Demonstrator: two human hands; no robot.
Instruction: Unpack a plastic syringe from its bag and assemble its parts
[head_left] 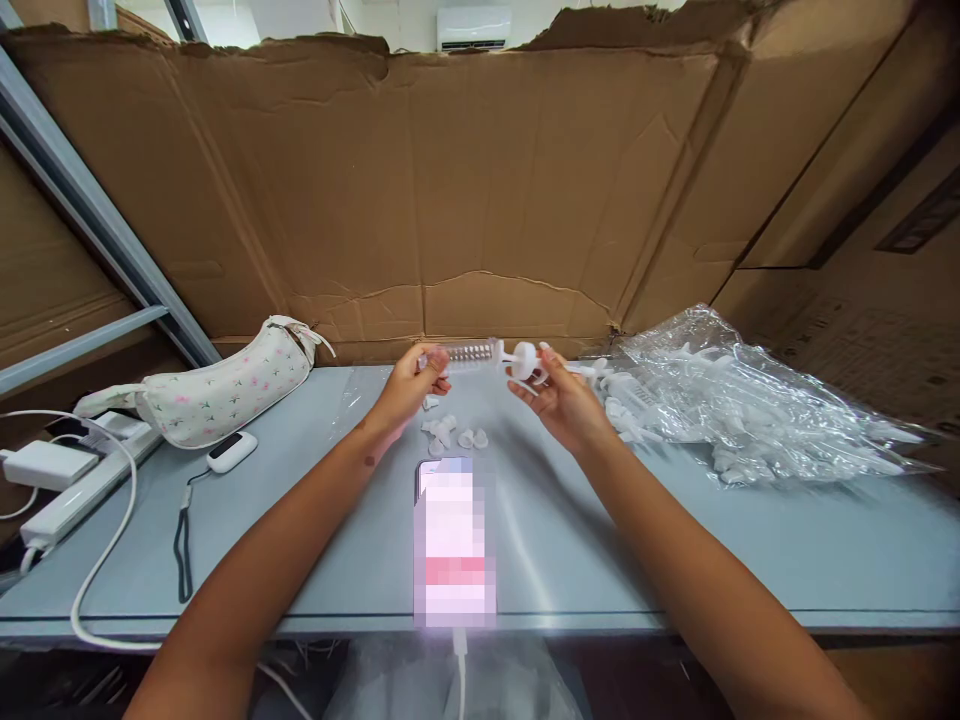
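Note:
My left hand [412, 385] is closed round the left end of a clear syringe barrel [469, 354], held level above the grey table [315, 520]. My right hand [559, 395] pinches the white plunger [525, 360] at the barrel's right end. Several small white caps [454, 432] lie on the table just below my hands. A phone [454, 540] lies flat between my forearms, close to the front edge.
A clear plastic bag [742, 400] of white syringe parts lies to the right. At the left lie a floral pouch [225, 390], a small white device with a black strap [231, 451], a power strip and chargers [52, 480]. Cardboard [480, 190] walls the back.

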